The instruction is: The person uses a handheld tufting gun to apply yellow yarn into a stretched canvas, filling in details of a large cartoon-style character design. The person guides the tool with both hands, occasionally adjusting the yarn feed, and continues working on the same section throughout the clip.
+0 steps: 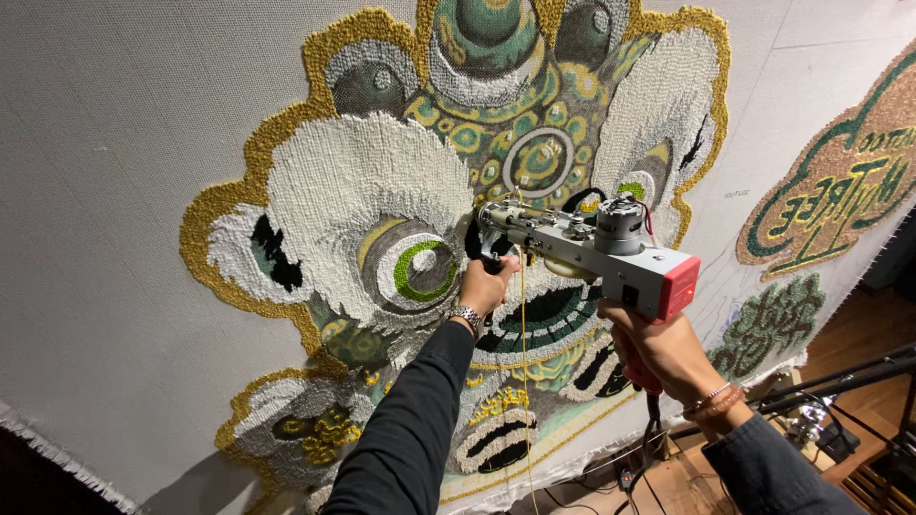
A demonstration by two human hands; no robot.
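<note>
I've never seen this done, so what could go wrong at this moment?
The yellow yarn hangs loose beside the left hand, so it might snag. The tufting gun is pressed to the stretched cloth among finished tufting; a slip could mar neighbouring colours. The power cable dangles under the right hand and could catch.

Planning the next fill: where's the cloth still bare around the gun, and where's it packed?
Bare backing cloth spans everything left of the gold tufted border, plus a strip between the big tufted face and the smaller green-and-tan design. It is crowded at centre, where the left hand and right hand hold the tufting gun to the pile.
</note>
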